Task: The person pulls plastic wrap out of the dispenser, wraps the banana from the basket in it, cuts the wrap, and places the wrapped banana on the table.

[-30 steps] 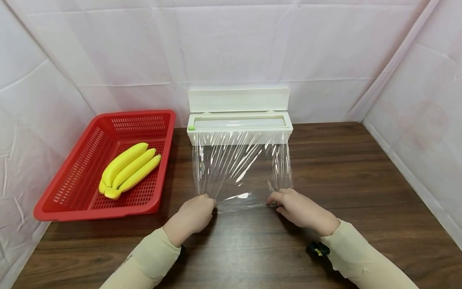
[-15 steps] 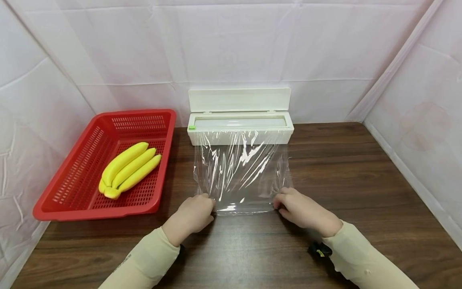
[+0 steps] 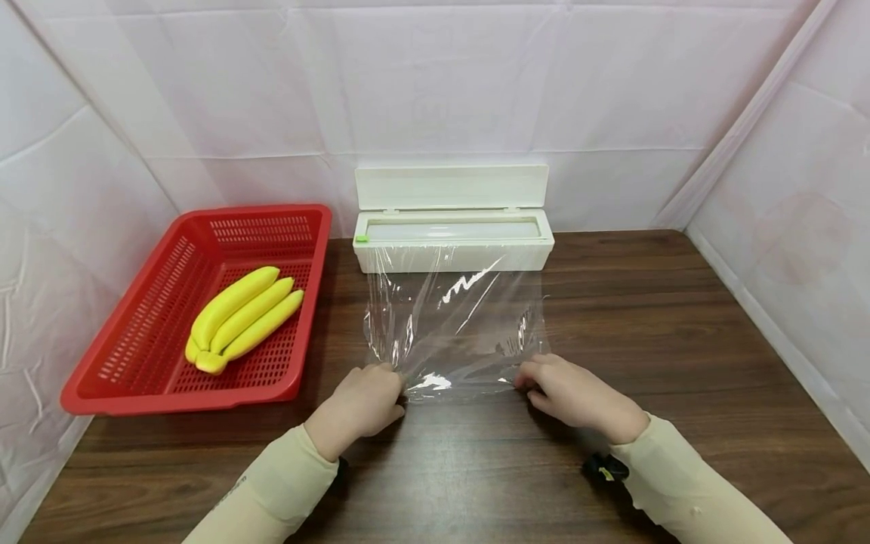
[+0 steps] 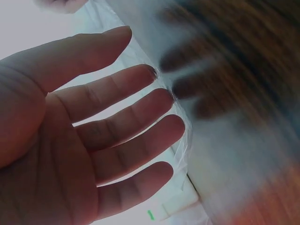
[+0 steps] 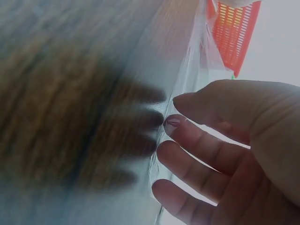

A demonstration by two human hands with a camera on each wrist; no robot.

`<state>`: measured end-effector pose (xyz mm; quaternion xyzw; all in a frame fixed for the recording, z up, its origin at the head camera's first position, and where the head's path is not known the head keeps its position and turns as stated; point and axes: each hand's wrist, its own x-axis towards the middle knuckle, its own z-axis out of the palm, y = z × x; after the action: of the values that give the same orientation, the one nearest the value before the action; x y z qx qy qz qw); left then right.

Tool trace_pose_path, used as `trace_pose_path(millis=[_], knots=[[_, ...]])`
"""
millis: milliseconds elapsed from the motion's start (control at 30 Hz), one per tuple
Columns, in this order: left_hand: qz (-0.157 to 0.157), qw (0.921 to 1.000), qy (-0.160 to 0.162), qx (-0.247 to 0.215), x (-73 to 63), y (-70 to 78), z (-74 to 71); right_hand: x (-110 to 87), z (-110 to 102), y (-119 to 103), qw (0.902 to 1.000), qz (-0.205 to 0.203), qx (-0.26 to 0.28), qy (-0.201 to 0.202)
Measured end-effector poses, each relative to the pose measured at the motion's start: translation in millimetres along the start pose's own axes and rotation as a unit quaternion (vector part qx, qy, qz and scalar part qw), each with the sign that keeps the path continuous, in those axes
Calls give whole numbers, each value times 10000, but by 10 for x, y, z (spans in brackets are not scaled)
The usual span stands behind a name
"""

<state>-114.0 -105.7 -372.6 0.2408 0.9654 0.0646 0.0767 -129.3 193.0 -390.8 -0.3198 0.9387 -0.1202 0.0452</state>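
Note:
A sheet of clear plastic wrap [image 3: 462, 325] stretches forward from a white cling film dispenser [image 3: 454, 258], whose lid stands up at the back. My left hand [image 3: 363, 400] touches the wrap's near left corner. In the left wrist view its fingers [image 4: 136, 110] reach down to the film at the tabletop, with the thumb apart from them. At the near right corner, my right hand [image 3: 571, 397] touches the film with its fingertips [image 5: 171, 152], and its thumb tip is close to the index finger. The film lies low over the table between both hands.
A red plastic basket [image 3: 316, 302] stands at the left, holding a bunch of yellow bananas [image 3: 238, 317]. The dark wooden table [image 3: 680, 340] runs back to white cloth walls [image 3: 448, 83]. A green slider [image 3: 362, 239] sits at the dispenser's left end.
The film has sunk from taut, gathered folds to a flatter, looser sheet. My right hand has shifted slightly right and its fingers have loosened on the corner; my left hand has hardly moved.

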Motion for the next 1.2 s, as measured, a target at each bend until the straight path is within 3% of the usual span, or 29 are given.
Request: trace_pose_path(millis=[233,833,1200], knots=[[-78,9998,-41,-196,-1,13,-22,13,1,25,9998,-42,179,-59],[-180,9989,-274,-343,-4,15,-123,10,3,31,9995,-302,-63,105],[-417,9975,-427,-373,-35,7,-157,-8,-12,20,9999,-158,49,-36]])
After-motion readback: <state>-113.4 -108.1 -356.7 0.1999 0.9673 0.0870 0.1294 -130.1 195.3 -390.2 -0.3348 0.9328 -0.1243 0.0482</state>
